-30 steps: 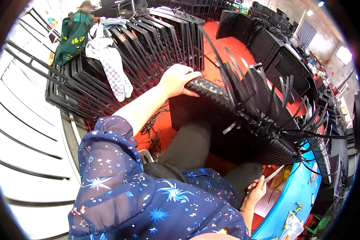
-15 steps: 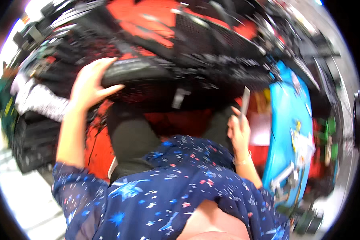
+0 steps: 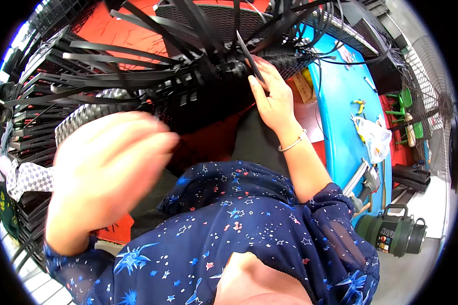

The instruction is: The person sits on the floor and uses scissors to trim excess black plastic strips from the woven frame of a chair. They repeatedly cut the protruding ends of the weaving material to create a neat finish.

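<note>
The right hand (image 3: 276, 99) holds a thin blade (image 3: 249, 57) near black strips (image 3: 204, 25)

At twelve o'clock, I see a black woven panel (image 3: 203, 96) bristling with loose strips (image 3: 203, 25); a slim blade (image 3: 249, 56) tilts toward eleven.

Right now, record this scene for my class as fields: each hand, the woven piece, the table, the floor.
Left hand: blurred; whether it touches the woven piece is unclear
Right hand: holds a thin flat tool
Woven piece: black, loose strips sticking out
Table: blue, bearing a plastic bag
Floor: red beyond the woven piece
</note>
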A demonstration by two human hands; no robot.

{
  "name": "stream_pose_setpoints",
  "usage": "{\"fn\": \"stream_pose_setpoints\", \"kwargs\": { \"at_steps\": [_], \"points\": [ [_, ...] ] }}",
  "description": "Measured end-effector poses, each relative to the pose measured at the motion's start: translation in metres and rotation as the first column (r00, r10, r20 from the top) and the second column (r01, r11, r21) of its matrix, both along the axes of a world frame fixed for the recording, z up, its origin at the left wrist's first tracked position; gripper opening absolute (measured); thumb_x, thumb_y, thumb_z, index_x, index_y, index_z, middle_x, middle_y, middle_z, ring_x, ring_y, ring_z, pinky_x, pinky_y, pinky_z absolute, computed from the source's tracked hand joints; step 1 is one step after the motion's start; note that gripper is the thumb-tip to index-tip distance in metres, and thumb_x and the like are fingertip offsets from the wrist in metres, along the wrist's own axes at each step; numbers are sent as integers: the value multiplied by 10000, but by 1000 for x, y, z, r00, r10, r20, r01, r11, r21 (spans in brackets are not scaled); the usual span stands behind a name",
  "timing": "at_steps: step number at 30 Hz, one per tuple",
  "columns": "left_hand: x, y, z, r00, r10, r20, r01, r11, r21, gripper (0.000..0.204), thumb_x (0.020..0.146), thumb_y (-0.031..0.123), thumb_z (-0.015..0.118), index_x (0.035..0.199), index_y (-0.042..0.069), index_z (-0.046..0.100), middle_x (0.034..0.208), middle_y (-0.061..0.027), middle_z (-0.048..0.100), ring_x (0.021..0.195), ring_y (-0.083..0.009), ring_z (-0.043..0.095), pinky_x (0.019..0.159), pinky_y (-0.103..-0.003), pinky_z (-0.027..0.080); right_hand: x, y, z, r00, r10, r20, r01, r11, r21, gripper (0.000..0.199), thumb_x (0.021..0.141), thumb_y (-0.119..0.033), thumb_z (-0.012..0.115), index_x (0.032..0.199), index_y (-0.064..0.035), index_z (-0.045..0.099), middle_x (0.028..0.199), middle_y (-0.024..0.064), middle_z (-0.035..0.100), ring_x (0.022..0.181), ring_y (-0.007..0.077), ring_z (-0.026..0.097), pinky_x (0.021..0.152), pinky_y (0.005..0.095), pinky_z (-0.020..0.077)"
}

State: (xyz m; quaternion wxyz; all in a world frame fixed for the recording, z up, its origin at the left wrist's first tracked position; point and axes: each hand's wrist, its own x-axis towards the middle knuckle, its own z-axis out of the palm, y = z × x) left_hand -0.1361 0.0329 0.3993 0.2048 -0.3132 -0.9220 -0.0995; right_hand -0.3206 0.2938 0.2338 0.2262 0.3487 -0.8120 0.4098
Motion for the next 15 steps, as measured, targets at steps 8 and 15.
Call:
{"fn": "stream_pose_setpoints", "kwargs": {
  "at_steps": [8, 15],
  "points": [
    [-117, 50, -74, 997, 6, -77, -18, 987, -157, 242, 888, 153, 684, 1087, 16, 690, 1152, -106, 688, 1128, -285, 648, 1039, -397, 491, 2, -7, -6, 998, 11, 56, -8, 998, -57, 353, 990, -75, 608, 1340, -57, 655, 1434, 105, 617, 1206, 262, 675, 946, 338, 578],
    [-114, 20, -98, 973, 158, -167, -170, 983, -62, 222, 913, 163, 687, 1119, 79, 690, 1222, -71, 701, 1188, -245, 634, 1076, -417, 447, 2, -3, -1, 995, 72, 73, -68, 996, -59, 368, 984, -81, 611, 1350, -81, 649, 1420, 102, 629, 1164, 279, 692, 925, 333, 576]
  ]
}}
